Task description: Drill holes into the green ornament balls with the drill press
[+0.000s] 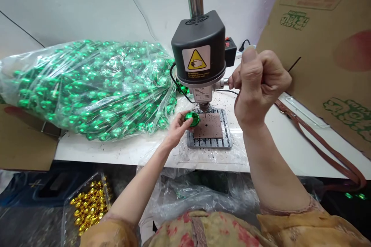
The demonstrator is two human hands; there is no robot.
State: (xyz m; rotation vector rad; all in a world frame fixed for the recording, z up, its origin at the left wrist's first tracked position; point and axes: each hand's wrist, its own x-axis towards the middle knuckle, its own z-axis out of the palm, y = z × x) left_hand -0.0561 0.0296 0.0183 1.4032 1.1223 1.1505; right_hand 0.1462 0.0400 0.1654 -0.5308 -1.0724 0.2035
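Jutting rightward from left hand, gripped green ball

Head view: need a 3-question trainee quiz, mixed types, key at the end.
1. True or false: the left hand holds a green ball.
2. Multiple choice: what lies below the drill chuck?
a) a leather strap
b) a flat brown board
c) a cardboard box
3. Fill in: the triangle on the warning label of the drill head is ___ with a black border.

Key: 1 true; 2 b; 3 yellow.
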